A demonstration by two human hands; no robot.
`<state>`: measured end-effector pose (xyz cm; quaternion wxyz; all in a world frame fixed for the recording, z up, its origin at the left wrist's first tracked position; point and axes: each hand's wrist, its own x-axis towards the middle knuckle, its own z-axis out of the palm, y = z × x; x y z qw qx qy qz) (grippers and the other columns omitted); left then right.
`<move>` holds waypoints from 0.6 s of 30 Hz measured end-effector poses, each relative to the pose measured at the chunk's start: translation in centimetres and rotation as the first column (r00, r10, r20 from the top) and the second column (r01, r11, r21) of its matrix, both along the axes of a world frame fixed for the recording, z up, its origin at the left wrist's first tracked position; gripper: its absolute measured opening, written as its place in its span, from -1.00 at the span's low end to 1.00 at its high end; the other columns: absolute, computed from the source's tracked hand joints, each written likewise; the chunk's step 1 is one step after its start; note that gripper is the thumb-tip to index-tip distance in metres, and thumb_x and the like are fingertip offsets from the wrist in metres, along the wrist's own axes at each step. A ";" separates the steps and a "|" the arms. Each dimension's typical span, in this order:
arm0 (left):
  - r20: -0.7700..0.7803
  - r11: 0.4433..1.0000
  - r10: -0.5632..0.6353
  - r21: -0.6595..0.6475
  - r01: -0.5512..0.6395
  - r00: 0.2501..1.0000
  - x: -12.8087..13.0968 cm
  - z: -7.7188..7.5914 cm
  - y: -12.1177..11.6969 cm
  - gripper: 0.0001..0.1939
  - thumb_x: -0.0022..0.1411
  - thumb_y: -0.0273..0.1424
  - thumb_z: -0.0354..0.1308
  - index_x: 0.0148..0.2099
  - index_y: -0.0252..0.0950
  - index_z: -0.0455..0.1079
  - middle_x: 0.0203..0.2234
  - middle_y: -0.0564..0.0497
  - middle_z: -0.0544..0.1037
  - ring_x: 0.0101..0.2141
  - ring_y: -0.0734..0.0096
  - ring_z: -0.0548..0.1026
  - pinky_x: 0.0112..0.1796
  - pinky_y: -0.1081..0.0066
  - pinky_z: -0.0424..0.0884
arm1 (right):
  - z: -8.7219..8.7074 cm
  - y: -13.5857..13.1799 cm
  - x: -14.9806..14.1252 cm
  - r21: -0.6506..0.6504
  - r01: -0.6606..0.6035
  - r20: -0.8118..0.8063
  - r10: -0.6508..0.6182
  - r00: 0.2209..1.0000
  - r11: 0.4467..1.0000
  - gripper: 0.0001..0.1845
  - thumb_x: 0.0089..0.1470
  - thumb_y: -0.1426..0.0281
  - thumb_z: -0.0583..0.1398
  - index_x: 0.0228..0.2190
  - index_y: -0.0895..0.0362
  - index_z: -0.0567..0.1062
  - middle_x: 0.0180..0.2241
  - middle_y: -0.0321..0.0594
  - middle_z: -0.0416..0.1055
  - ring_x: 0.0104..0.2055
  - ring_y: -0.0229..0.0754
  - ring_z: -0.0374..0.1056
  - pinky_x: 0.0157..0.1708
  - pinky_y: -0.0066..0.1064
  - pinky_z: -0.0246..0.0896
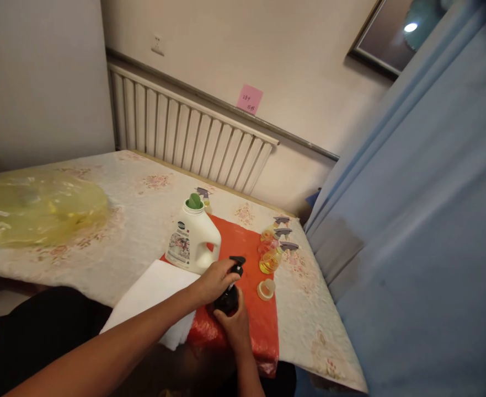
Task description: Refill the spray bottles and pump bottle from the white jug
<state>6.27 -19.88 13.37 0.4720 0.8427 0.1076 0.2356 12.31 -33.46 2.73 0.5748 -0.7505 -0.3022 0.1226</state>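
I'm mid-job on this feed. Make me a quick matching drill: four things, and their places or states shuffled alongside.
1. Pump bottle
2. Yellow plastic
3. Pink note
4. White jug

A. On the wall, above the radiator
B. Upright, with a green piece at its mouth
C. Held by the left hand and the right hand
D. Towards the left end of the table

Right pairs: 1-C, 2-D, 3-A, 4-B

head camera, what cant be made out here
All in the head view:
Black pump bottle, sides: covered by left hand and right hand
White jug, fine print: too small
Yellow bag, one end: cut off by left edge
Framed picture: cut by top edge, blue curtain
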 end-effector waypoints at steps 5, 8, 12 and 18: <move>0.016 0.999 0.035 0.021 -0.035 0.999 -0.2 -0.2 0.1 -0.87 0.15 -0.36 0.04 -0.31 -0.28 0.39 -0.43 0.02 0.49 -0.37 0.31 0.43 -0.31 0.40 0.29 | 0.1 -0.1 -0.1 0.002 -0.016 0.001 0.016 1.000 1.000 -0.21 -0.25 0.44 0.36 0.10 0.15 0.40 0.02 -0.10 0.52 0.09 0.06 0.44 0.10 -0.19 0.35; -0.003 1.000 0.006 0.027 -0.006 1.000 -0.4 -0.1 0.4 -0.88 0.12 -0.37 0.07 -0.35 -0.29 0.39 -0.43 0.02 0.51 -0.38 0.30 0.44 -0.32 0.39 0.30 | -0.1 -0.1 0.0 0.011 -0.014 -0.002 0.014 1.000 1.000 -0.18 -0.25 0.44 0.36 0.12 0.16 0.38 0.04 -0.08 0.51 0.11 0.06 0.42 0.13 -0.18 0.32; 0.081 0.988 0.033 -0.150 -0.020 0.996 -0.8 0.4 1.1 -0.83 0.13 -0.30 0.11 -0.30 -0.29 0.41 -0.42 0.00 0.53 -0.36 0.27 0.49 -0.31 0.36 0.38 | 0.0 0.1 0.0 0.027 -0.003 0.006 0.003 1.000 1.000 -0.21 -0.28 0.46 0.36 0.08 0.15 0.42 0.00 -0.11 0.54 0.07 0.07 0.46 0.09 -0.20 0.36; 0.219 0.792 0.246 -0.607 -0.065 0.944 -2.2 0.9 3.6 -0.62 0.10 -0.18 0.27 -0.11 -0.31 0.41 -0.27 0.00 0.56 -0.35 0.32 0.56 -0.31 0.33 0.54 | -0.3 0.2 0.0 0.043 -0.007 -0.021 0.008 1.000 0.999 -0.20 -0.30 0.45 0.35 0.08 0.17 0.43 0.00 -0.08 0.55 0.08 0.09 0.46 0.07 -0.21 0.39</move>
